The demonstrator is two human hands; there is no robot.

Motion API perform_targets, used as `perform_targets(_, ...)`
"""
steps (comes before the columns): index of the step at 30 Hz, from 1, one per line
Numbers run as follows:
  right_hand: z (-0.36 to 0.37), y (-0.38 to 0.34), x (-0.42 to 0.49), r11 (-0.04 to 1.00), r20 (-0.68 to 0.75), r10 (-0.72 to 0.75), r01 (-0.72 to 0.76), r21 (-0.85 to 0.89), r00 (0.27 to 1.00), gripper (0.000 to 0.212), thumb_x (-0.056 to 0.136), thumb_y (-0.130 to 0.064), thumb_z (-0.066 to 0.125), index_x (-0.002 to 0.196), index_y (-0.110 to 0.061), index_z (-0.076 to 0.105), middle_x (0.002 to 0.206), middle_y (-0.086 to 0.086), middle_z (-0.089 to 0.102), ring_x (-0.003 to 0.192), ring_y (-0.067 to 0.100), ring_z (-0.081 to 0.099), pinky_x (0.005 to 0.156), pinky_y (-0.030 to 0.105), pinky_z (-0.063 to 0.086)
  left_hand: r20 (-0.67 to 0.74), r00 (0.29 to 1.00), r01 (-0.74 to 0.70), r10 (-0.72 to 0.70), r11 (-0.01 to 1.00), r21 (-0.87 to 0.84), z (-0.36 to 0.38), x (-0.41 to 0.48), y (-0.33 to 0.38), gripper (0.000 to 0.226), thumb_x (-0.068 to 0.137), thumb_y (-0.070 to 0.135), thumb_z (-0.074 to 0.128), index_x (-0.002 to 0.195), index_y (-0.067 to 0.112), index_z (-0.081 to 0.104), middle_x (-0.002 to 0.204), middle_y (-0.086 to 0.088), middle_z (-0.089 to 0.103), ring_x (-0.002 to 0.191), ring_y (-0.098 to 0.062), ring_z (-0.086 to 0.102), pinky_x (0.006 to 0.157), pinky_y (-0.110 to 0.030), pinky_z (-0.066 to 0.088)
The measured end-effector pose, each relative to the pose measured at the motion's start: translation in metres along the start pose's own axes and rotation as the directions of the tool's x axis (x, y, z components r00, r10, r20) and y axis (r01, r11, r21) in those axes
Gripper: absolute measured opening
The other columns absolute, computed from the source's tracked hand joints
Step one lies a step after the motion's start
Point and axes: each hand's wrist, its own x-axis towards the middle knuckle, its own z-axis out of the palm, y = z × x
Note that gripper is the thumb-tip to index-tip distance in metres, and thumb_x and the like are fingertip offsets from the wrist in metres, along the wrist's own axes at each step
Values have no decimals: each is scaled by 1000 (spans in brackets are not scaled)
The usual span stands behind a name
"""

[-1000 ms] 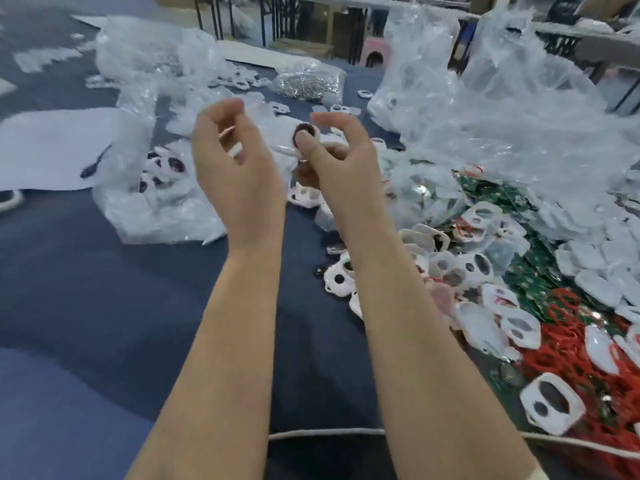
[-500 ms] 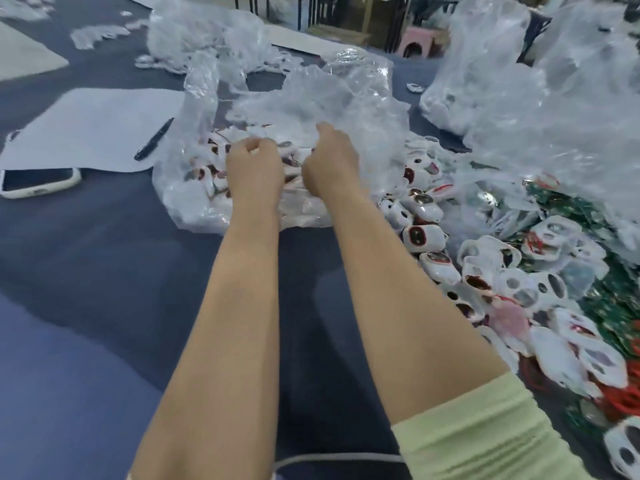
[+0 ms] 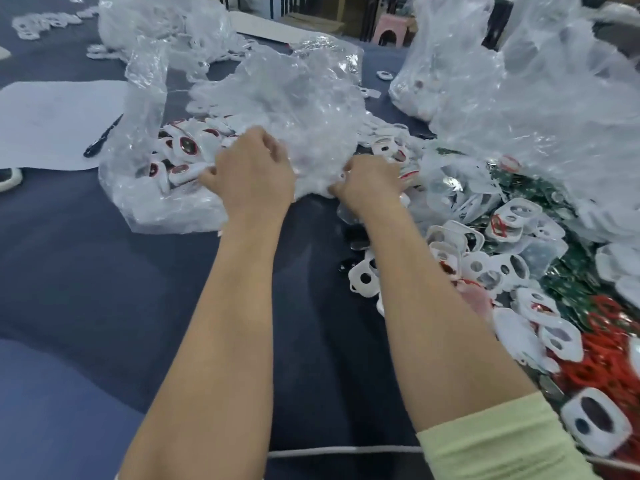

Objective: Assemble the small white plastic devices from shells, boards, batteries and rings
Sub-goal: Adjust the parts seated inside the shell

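Two hands, left hand [image 3: 254,173] and right hand [image 3: 370,185], fingers clamped on clear plastic bag [image 3: 294,109] (white devices [image 3: 187,147] inside).

No words, numbers or signs can be read here. The green boards [image 3: 571,287] on the table have tiny pale marks on them, but they are too small and too blurry to read.
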Motion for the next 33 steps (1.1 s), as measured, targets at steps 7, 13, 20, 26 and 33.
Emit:
perform_targets(7, -2, 20, -13, 930, -224, -33, 112, 350, 974, 17, 91, -14, 55, 106, -10, 61, 108, 8, 66, 104, 26, 58, 86, 31, 44, -368, 880, -413, 300, 866, -282, 0, -37, 35, 27, 94, 16, 50, 117, 7, 58, 115, -9, 59, 104, -20, 56, 93, -26, 40)
perform_targets(13, -57, 97, -50, 765, -305, 201, 46, 643, 931, 14, 86, -18, 63, 97, -10, 65, 92, 8, 71, 89, 23, 66, 84, 33, 51, 86, 912, -331, 402, 842, -425, 47, -91, 84, 26, 97, 33, 55, 105, 9, 58, 96, 0, 63, 82, -13, 57, 72, -19, 40)
perform_targets(20, -78, 181, -99, 720, -285, 252, 18, 694, 925, 7, 87, -17, 63, 87, -19, 69, 81, -3, 69, 86, 17, 67, 84, 34, 53, 365, 879, -15, 308, 782, -623, 85, -140, 123, 23, 99, 20, 52, 93, 1, 65, 95, -16, 69, 95, -33, 65, 87, -46, 52)
perform_targets(26, -53, 191, -85, 956, -380, 169, -56, 289, 909, 24, 92, -29, 57, 107, -16, 71, 110, 5, 67, 106, 25, 57, 92, 37, 46, 631, 774, 595, 60, 275, -756, 91, -139, 129, 18, 100, 9, 45, 83, 11, 52, 78, -3, 60, 62, -14, 65, 61, -24, 57)
perform_targets(33, -33, 178, -71, 965, -349, 249, -203, 163, 903, 23, 95, -28, 50, 109, -20, 67, 110, 3, 64, 112, 26, 51, 91, 37, 33, 623, 770, 540, 142, 375, -753, 101, -137, 119, 7, 100, 9, 48, 98, 8, 55, 82, -2, 68, 66, -11, 69, 63, -20, 56)
